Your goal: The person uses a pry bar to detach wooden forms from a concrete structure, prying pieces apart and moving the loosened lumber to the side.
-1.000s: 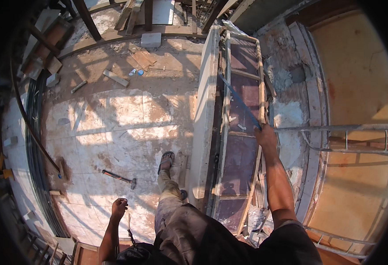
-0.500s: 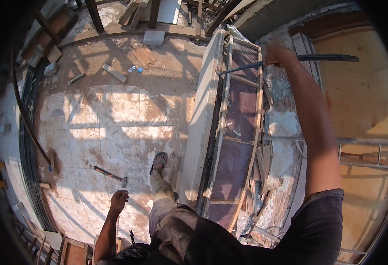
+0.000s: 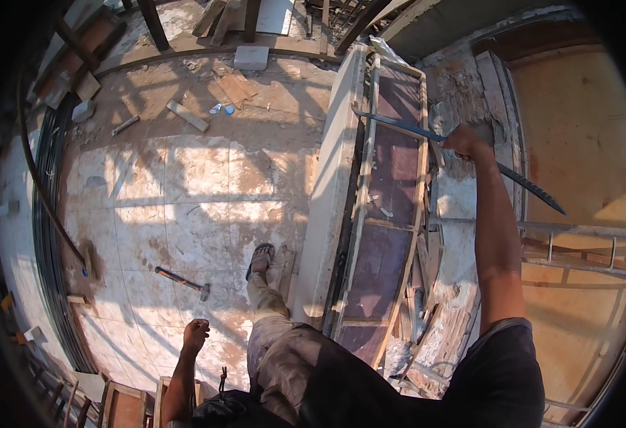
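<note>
My right hand [image 3: 467, 143] is closed around a long dark crowbar [image 3: 402, 125]. The crowbar's hooked end lies over the upper part of a narrow wooden frame [image 3: 388, 223] with dark reddish panels. Its ridged end points down and right past my forearm. I cannot tell whether the hook touches the concrete beam [image 3: 327, 185] beside the frame. Low on the left, my left hand [image 3: 196, 332] hangs with curled fingers and nothing visible in it. A hammer [image 3: 183, 280] with a black and orange handle lies on the tiles just beyond that hand.
Broken wood and rubble [image 3: 416, 285] fill the strip right of the frame. Tan boards [image 3: 577, 143] and a metal ladder [image 3: 577, 230] are at the far right. Dark bundled bars [image 3: 44, 214] run along the left. A pale block [image 3: 251, 58] sits at the back, near loose wood scraps.
The crowbar has tilted, its ridged end dropping and its hooked end rising slightly. My right hand has moved down and a little right with it. My left hand has lowered slightly.
</note>
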Demonstrator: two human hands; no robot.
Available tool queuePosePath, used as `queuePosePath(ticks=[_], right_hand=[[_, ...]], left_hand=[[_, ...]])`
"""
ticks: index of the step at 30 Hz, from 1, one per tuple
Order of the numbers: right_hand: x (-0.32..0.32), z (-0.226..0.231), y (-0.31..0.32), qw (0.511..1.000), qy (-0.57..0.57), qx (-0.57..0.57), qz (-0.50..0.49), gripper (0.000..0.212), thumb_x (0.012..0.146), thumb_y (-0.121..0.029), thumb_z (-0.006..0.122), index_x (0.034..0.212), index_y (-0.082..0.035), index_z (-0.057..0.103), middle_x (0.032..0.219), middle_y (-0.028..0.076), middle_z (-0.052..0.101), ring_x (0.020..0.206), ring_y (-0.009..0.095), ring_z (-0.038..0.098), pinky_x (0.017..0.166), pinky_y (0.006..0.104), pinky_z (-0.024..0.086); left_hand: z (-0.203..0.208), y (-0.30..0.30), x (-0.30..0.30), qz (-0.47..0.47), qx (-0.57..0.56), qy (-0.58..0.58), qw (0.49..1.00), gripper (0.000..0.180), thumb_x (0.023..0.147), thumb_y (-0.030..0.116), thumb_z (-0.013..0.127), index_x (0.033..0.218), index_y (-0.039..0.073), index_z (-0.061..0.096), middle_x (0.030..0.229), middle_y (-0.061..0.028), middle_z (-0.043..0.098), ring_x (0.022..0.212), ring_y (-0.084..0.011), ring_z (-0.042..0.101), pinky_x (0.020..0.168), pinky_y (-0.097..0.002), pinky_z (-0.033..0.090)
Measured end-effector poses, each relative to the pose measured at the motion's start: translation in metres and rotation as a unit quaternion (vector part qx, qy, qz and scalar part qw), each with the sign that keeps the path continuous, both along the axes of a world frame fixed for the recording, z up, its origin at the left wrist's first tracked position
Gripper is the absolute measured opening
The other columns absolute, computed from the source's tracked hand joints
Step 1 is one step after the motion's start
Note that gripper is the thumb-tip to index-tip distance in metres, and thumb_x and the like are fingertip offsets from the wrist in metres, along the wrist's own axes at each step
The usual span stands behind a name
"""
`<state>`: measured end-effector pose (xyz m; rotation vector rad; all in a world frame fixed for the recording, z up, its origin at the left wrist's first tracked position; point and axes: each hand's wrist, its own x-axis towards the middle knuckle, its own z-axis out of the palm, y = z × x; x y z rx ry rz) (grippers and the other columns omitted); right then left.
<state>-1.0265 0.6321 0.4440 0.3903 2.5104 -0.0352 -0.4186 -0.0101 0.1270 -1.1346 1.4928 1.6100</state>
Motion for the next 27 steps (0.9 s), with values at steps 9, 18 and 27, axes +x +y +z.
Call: queuePosePath(ticks=[9,18,27], right_hand=[[0.161,-0.086,-0.03,0.989,0.135,0.036,-0.054,0.039,0.084,-0.033,0.068,0.109,-0.003,0.07,0.106,0.024,0.07,0.103,0.04,0.068,0.09,0.0483,0.052],[0.285,-0.226,-0.04,0.965,0.181,-0.097,-0.16,0.044,0.091,-0.029,0.06,0.125,-0.002,0.062,0.102,0.027,0.07,0.102,0.046,0.065,0.09,0.0497,0.052],[0.414,-0.261,-0.07,0.933,0.236,-0.174,-0.211,0.041,0.093,-0.025,0.059,0.127,-0.003,0.059,0.098,0.029,0.068,0.096,0.048,0.065,0.083,0.0541,0.051]], left_hand=[[0.035,0.017,-0.095,-0.138,-0.055,0.08,0.986,0.023,0.096,0.022,0.062,0.106,0.002,0.064,0.084,-0.006,0.065,0.072,-0.0137,0.061,0.063,-0.0299,0.051],[0.04,0.026,-0.042,-0.112,-0.03,0.089,0.989,0.022,0.096,0.024,0.062,0.105,0.004,0.065,0.085,-0.0046,0.066,0.073,-0.0125,0.062,0.06,-0.0277,0.049],[0.079,-0.057,0.064,-0.107,-0.108,-0.071,0.986,0.043,0.092,0.037,0.067,0.111,-0.002,0.064,0.087,-0.0119,0.069,0.07,-0.018,0.066,0.056,-0.0285,0.051]])
